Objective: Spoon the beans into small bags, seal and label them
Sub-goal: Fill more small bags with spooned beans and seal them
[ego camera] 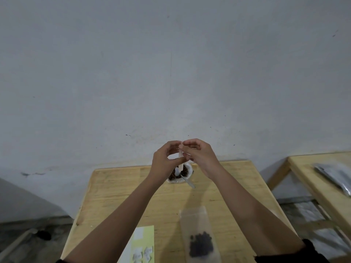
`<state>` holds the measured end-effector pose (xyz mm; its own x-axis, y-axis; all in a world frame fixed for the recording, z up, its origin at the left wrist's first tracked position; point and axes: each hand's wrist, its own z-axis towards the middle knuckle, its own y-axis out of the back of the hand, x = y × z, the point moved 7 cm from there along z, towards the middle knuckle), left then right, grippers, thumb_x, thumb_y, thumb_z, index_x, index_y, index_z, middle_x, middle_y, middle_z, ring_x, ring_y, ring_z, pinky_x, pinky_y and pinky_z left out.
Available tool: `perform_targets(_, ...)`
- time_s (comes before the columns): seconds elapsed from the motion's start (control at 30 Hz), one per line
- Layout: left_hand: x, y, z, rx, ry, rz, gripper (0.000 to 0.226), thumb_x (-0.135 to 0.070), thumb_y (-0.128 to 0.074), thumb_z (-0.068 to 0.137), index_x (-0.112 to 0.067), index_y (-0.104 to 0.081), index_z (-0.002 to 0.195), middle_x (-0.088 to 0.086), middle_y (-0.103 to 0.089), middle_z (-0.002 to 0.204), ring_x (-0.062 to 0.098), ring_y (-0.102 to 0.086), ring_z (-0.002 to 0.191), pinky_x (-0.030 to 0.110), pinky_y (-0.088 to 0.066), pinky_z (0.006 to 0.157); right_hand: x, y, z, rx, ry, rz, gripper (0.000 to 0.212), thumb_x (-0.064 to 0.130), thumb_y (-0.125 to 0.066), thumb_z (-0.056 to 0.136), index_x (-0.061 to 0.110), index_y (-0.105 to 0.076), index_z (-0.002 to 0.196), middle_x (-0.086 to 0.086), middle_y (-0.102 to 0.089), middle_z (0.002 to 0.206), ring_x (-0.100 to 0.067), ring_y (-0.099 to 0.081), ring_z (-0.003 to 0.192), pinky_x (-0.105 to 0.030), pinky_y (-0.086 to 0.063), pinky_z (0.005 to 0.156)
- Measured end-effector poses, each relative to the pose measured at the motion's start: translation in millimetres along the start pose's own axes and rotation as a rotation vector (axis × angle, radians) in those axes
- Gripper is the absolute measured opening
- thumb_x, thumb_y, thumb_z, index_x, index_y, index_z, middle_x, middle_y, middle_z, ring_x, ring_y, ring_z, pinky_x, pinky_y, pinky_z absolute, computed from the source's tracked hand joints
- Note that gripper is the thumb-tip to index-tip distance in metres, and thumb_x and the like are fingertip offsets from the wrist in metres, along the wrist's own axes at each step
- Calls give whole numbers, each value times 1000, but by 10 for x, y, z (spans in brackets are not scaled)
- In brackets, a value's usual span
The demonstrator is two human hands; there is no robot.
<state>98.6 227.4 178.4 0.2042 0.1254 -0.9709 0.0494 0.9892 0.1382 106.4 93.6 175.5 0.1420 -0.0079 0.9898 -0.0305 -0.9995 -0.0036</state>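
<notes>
My left hand [165,162] and my right hand [202,158] are raised together above the table, both pinching a small clear bag [180,158] that I see edge-on. Right below them a white bowl [189,172] of dark beans stands on the far part of the wooden table [114,196], with a spoon [189,182] resting in it, handle toward me. Near the front edge lies a clear bag [199,236] with dark beans in its lower end. A pale green label sheet [141,242] with a few white labels lies to its left.
A second wooden table [307,171] stands to the right, with grey plastic packets [334,177] on it. A bare grey wall rises behind both tables. The floor shows to the left and between the tables.
</notes>
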Motion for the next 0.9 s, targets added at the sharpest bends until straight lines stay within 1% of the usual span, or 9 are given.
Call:
perform_targets(0.1,4,-11,-21,18,-8,-19,46,-12,-84,67,-22,-62,106,-10,-69,102,-3,-64,92,13,-49,81,-11,0,-7,5,-19,0,25,19,-76,77,9,-65,99,-5,-66,89,-20,-65,74,-25,-54,69)
perform_targets(0.23,57,0,-5,73,15,-21,43,-20,-81,72,-18,-64,111,-7,-69,106,4,-64,99,23,-50,90,-48,9,-34,15,-37,47,21,18,-72,81,8,-66,99,-9,-68,95,-18,-68,82,-25,-53,72)
perform_targets(0.37,93,-15,-9,163,14,-12,28,-20,-72,82,-20,-65,109,-9,-70,106,3,-65,101,25,-50,91,-64,20,-68,-68,-35,46,8,1,-64,82,7,-66,88,-14,-68,95,-22,-68,92,-27,-56,77)
perform_targets(0.53,158,-43,-48,130,-12,49,26,-14,-67,87,-17,-62,113,-10,-69,106,-2,-62,103,16,-48,90,-37,-2,-37,-245,68,-266,5,10,-64,84,11,-68,87,-3,-69,81,-12,-67,76,-19,-55,64)
perform_targets(0.63,205,-19,-56,105,-16,96,25,-8,-61,90,-17,-62,114,-12,-67,104,-12,-60,97,7,-45,82,-58,-13,-25,-258,79,-280,9,4,-65,81,13,-68,82,-3,-68,72,-12,-66,67,-24,-57,68)
perform_targets(0.7,217,-4,-55,81,-22,159,26,-3,-57,91,-8,-63,116,-9,-66,100,-13,-61,88,7,-47,78,-87,-41,-25,-254,69,-285,13,0,-65,79,13,-68,80,-1,-66,67,-7,-64,60,-17,-54,61)
perform_targets(0.73,215,-3,-52,67,-31,191,27,1,-54,90,-5,-64,114,-8,-66,96,-9,-63,83,11,-50,76,-96,-58,-29,-257,64,-287,13,-1,-65,79,12,-68,80,-1,-65,66,-5,-63,58,-12,-50,56)
perform_targets(0.83,197,-19,-38,26,-62,249,29,9,-48,85,-3,-68,102,-1,-68,80,23,-67,76,34,-53,73,-105,-94,-22,-274,63,-249,11,-3,-66,78,7,-68,83,-2,-64,66,-7,-62,62,-7,-46,51)
perform_targets(0.9,214,-8,-11,0,-64,257,28,10,-47,83,-1,-68,97,8,-70,76,27,-64,70,36,-52,67,-88,-109,-3,-273,58,-261,11,-3,-67,77,7,-68,82,-2,-64,66,-7,-62,62,-7,-47,51)
